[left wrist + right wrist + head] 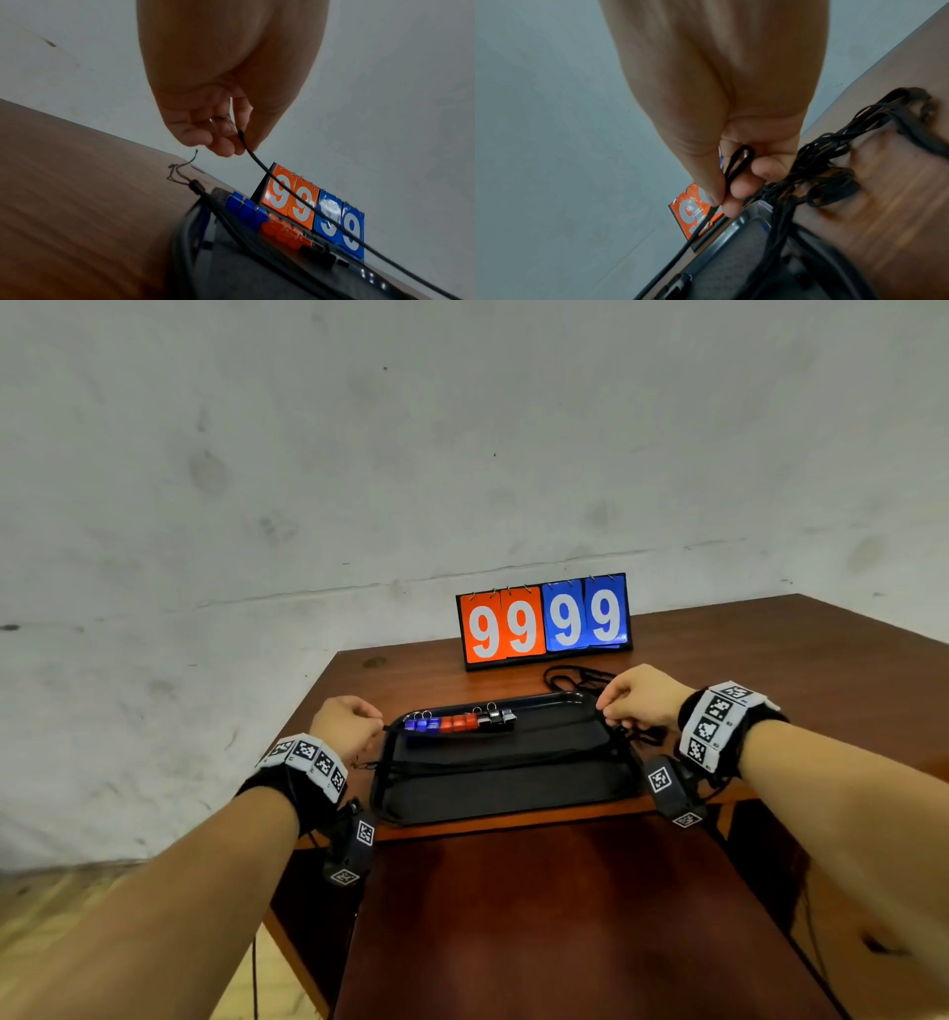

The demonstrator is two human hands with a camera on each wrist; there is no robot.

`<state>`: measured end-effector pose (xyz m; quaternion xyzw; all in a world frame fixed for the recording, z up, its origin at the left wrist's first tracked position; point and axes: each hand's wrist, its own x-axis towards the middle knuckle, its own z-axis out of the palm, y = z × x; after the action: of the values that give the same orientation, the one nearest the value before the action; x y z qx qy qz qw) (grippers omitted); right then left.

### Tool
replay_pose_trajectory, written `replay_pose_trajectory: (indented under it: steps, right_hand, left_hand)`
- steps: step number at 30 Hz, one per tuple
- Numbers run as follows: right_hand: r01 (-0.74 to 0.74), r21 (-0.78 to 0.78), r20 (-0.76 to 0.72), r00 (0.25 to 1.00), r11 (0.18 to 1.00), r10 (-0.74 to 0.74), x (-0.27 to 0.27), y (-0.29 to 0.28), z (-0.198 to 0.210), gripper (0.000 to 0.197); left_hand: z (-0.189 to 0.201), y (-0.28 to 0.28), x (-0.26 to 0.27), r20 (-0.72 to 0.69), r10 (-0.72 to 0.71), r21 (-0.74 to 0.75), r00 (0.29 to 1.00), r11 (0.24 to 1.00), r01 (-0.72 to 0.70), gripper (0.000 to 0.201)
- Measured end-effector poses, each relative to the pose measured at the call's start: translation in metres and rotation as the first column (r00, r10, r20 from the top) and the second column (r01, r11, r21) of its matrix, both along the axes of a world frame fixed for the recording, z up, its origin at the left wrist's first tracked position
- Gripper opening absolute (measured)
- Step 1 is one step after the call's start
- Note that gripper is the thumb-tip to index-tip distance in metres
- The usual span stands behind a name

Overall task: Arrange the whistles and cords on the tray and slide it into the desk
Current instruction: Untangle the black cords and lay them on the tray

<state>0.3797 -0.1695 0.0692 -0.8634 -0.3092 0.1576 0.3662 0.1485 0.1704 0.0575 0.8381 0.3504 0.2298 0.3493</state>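
Two hands stretch one black cord [295, 194] left-to-right above the tray [506, 793]. Left hand [341, 729] pinches its end; right hand [639, 698] pinches its loop. Whistles [459, 722] lie just beyond.

In the head view the backs of both hands hide their fingers, so the grip on the thin black cord [493, 722] cannot be read there. The brown wooden bench [770, 660] runs off the right edge. In the right wrist view the orange and blue flip scoreboard [693, 211] is mostly behind the right hand [731, 142], and the black plastic tray [731, 270] is blurred and cut by the bottom edge.
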Motion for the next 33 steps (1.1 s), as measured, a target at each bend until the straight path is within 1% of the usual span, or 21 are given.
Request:
replay_pose_trajectory:
  steps: [4,8,11,17,24,27,29,31,33]
  right_hand:
    - [0.011,-0.061,0.073,0.997,0.998,-0.007,0.006,0.002,-0.009,0.005]
    - [0.01,-0.115,0.156,0.988,0.993,0.008,0.008,0.003,-0.013,0.003]
    - [-0.003,-0.156,0.161,0.987,0.988,0.028,0.008,0.003,-0.016,0.003]
    - [-0.014,-0.232,0.165,0.985,0.973,0.053,0.008,0.004,-0.022,0.013]
    - [0.003,-0.303,0.233,0.97,0.953,0.071,0.003,0.008,-0.019,0.004]
    - [0.03,-0.324,0.276,0.959,0.946,0.064,0.002,0.009,-0.014,0.013]
    - [0.028,-0.331,0.306,0.949,0.943,0.08,-0.001,0.012,-0.009,0.017]
    - [0.006,-0.348,0.331,0.936,0.937,0.117,-0.007,0.017,-0.004,0.021]
    - [-0.033,-0.384,0.344,0.922,0.923,0.176,-0.014,0.025,0.0,0.025]
  left_hand:
    - [-0.006,0.001,0.0,-0.095,-0.04,0.008,0.995,0.999,0.041,0.017]
    - [-0.007,-0.003,0.0,-0.165,-0.057,0.045,0.985,0.997,0.065,0.013]
    - [-0.003,-0.008,-0.001,-0.233,-0.052,0.084,0.971,0.994,0.074,0.014]
    - [-0.001,-0.012,-0.002,-0.346,-0.039,0.096,0.937,0.993,0.076,0.014]
    - [0.001,-0.016,-0.003,-0.444,0.001,0.136,0.896,0.989,0.066,0.006]
    - [0.006,-0.021,-0.003,-0.484,0.113,0.244,0.868,0.97,0.01,0.005]
    - [0.01,-0.025,0.0,-0.494,0.146,0.315,0.857,0.949,0.02,0.006]
    - [0.013,-0.029,0.005,-0.501,0.128,0.339,0.856,0.939,0.058,0.007]
    - [0.014,-0.033,0.01,-0.532,0.058,0.308,0.845,0.942,0.13,0.009]
